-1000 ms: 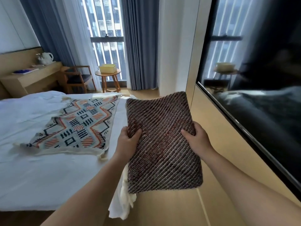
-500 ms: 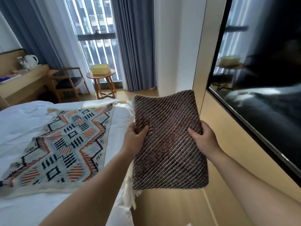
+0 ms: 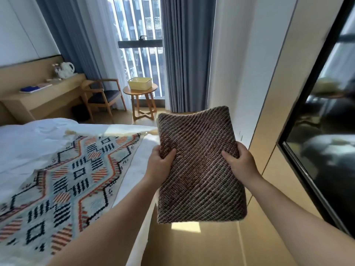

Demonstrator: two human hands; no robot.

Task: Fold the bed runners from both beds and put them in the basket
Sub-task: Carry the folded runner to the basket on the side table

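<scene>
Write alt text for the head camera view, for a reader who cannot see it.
Two bare hands, the left hand and the right hand, hold a folded brown knitted bed runner by its sides, above the floor beside a white bed. A patterned bed runner lies unfolded on that bed. Ahead, a yellow basket sits on a round wooden table by the window.

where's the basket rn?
Head view, upper middle: the yellow basket sits on the small round wooden table by the window, right of the wooden chair, beyond the bed's far end.
</scene>
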